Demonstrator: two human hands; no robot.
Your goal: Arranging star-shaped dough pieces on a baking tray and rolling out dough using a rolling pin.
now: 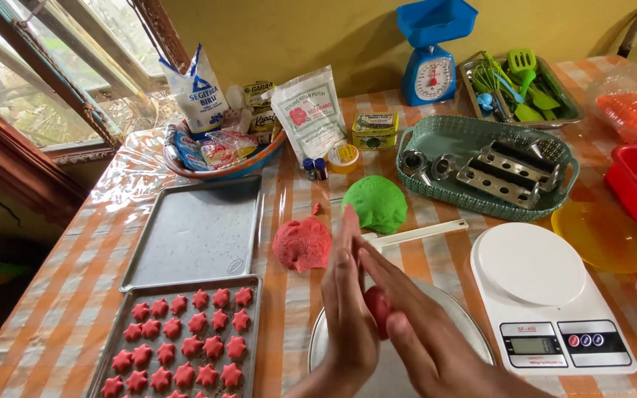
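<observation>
Brightness: I get an evenly bright daylight view, colours strong
Light source: the window (60,66) at upper left, its panes washed pale
Glare: white sheen on the clear plastic table cover (130,173) below the window; softer shine on the empty baking tray (197,228) and the white digital scale (532,265)
Shadows: soft and short, falling right of the green dough (375,203) and red dough (301,243); yellow wall (296,33) dim in patches
Blur: my left hand (348,309) and right hand (425,332) look slightly smeared at the fingertips; table items stay sharp
Distortion: I see wide-angle bending at the edges, window frame and table sides leaning outward
</observation>
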